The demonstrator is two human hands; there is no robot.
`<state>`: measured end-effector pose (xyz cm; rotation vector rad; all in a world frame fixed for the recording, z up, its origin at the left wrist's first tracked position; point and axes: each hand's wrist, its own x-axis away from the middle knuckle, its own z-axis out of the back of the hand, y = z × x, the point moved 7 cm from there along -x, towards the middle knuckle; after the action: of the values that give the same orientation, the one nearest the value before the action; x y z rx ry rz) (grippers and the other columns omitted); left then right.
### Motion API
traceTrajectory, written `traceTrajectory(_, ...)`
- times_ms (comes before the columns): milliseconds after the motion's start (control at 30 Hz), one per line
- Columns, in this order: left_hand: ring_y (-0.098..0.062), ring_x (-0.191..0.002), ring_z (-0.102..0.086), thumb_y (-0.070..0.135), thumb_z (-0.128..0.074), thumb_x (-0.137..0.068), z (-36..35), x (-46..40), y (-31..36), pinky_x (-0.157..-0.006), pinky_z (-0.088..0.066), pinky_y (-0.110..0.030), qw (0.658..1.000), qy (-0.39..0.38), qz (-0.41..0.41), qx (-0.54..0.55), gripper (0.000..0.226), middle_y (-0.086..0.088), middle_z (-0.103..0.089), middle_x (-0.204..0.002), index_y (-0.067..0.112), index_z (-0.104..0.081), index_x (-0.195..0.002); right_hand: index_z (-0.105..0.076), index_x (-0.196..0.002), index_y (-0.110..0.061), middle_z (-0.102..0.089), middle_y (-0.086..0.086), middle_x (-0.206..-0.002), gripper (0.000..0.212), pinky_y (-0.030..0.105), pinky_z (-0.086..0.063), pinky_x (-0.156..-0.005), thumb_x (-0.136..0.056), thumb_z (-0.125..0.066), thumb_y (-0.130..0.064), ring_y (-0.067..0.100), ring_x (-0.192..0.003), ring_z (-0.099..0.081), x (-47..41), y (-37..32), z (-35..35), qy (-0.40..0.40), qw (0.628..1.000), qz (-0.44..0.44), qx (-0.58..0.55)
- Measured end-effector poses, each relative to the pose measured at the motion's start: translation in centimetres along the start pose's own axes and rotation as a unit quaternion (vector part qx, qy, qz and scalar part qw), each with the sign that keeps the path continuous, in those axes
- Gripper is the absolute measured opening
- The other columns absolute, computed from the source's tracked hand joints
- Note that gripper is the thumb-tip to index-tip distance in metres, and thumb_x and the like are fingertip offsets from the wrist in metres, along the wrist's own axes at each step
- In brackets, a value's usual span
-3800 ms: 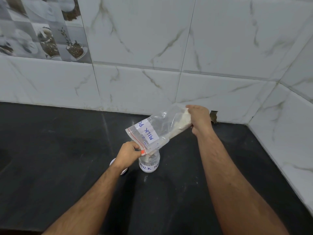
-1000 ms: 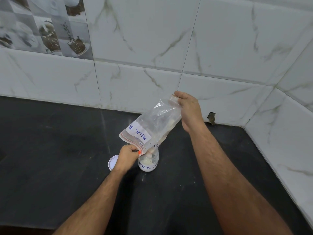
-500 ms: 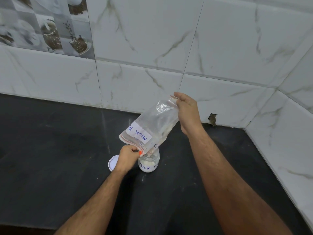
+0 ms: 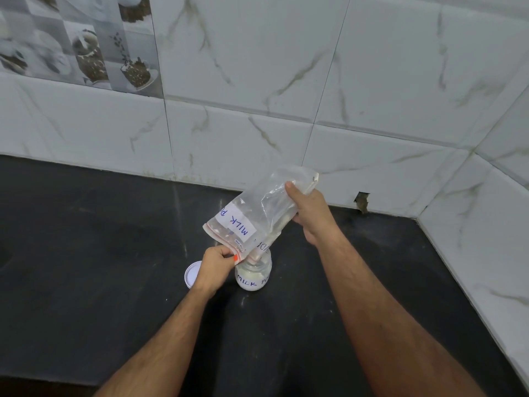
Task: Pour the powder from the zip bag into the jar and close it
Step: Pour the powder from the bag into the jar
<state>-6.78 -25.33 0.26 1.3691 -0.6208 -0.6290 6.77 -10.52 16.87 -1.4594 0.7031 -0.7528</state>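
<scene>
Grip: right hand (image 4: pixel 310 213) clutched the raised base of the milk-powder zip bag (image 4: pixel 259 214), left hand (image 4: pixel 214 265) pinched its mouth over the jar (image 4: pixel 253 275) on the worktop (image 4: pixel 86 253); powder, bunched high seconds earlier, had mostly drained; lid (image 4: pixel 191 274) awaited.

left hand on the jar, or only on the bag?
Apart from the jar. The head view shows dark counter between it and the left hand, which only pinches the zip bag at its orange-tipped corner.

Zip bag (image 4: pixel 257 213) tilted, mouth over jar (image 4: pixel 253 277)
</scene>
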Motion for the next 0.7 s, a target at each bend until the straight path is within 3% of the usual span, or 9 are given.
traceTrajectory(100, -0.005, -0.078, -0.068, 0.011, -0.08, -0.082, -0.1, -0.3, -0.4, -0.077, -0.059, -0.025, 1.0, 0.001, 0.009, -0.006, 0.011, -0.003, -0.08, -0.085, 0.02, -0.081, -0.075, -0.068, -0.102, -0.022, -0.079, -0.007, -0.093, 0.025, 0.041, -0.056, -0.089, -0.103, -0.05, -0.039, 0.017, -0.095, -0.074, 0.1, 0.7, -0.4, 0.008, 0.999, -0.04, -0.001)
traceTrajectory(133, -0.008, -0.078, -0.066, 0.011, -0.08, -0.082, -0.1, -0.3, -0.5, -0.079, -0.058, -0.029, 1.0, -0.001, 0.012, -0.01, 0.004, -0.004, -0.079, -0.083, 0.012, -0.08, -0.077, -0.067, -0.11, -0.02, -0.079, -0.004, -0.099, 0.029, 0.043, -0.055, -0.093, -0.103, -0.048, -0.041, 0.017, -0.098, -0.074, 0.0, 0.8, -0.7, 0.0, 0.999, -0.052, -0.016)
traceTrajectory(233, -0.012, -0.076, -0.057, 0.012, -0.08, -0.081, -0.2, -0.6, -0.7, -0.076, -0.054, -0.032, 1.0, -0.003, 0.014, -0.022, 0.02, -0.004, -0.069, -0.078, -0.006, -0.073, -0.081, -0.057, -0.134, -0.01, -0.07, 0.008, -0.126, 0.046, 0.05, -0.047, -0.107, -0.105, -0.044, -0.043, 0.025, -0.116, -0.067, 0.0, 0.8, -1.6, -0.025, 0.996, -0.078, -0.029)
traceTrajectory(300, -0.013, -0.078, -0.057, 0.013, -0.081, -0.081, -0.3, -0.6, -0.7, -0.077, -0.052, -0.033, 1.0, -0.008, 0.013, -0.018, 0.022, -0.004, -0.068, -0.079, -0.007, -0.073, -0.083, -0.059, -0.131, -0.011, -0.07, 0.008, -0.125, 0.043, 0.049, -0.047, -0.107, -0.106, -0.041, -0.041, 0.026, -0.116, -0.066, 0.0, 0.6, -1.7, -0.025, 0.996, -0.072, -0.038)
traceTrajectory(467, -0.012, -0.077, -0.057, 0.013, -0.081, -0.081, -0.3, -0.7, -0.6, -0.076, -0.053, -0.032, 1.0, -0.016, 0.004, -0.02, 0.017, -0.003, -0.069, -0.078, -0.002, -0.075, -0.08, -0.066, -0.102, -0.022, -0.075, 0.0, -0.106, 0.032, 0.036, -0.053, -0.095, -0.107, -0.039, -0.039, 0.019, -0.105, -0.07, -0.3, -0.1, -1.8, -0.01, 0.999, -0.036, -0.027)
traceTrajectory(567, -0.017, -0.079, -0.053, 0.012, -0.079, -0.083, -0.4, -0.9, -0.6, -0.077, -0.051, -0.035, 0.999, -0.022, -0.002, -0.023, 0.027, -0.006, -0.065, -0.08, -0.013, -0.069, -0.085, -0.068, -0.096, -0.021, -0.075, 0.0, -0.098, 0.036, 0.037, -0.055, -0.089, -0.106, -0.039, -0.039, 0.022, -0.102, -0.071, -0.5, -0.5, -1.4, 0.023, 1.0, -0.017, -0.003)
traceTrajectory(700, -0.011, -0.08, -0.063, 0.013, -0.082, -0.081, -0.1, -0.8, -0.5, -0.083, -0.058, -0.035, 1.0, -0.01, 0.0, -0.023, 0.013, -0.014, -0.078, -0.089, 0.0, -0.078, -0.082, -0.069, -0.098, -0.021, -0.076, -0.002, -0.098, 0.038, 0.045, -0.055, -0.097, -0.104, -0.039, -0.043, 0.02, -0.1, -0.072, -0.5, -0.6, -1.7, -0.003, 0.998, -0.012, 0.054)
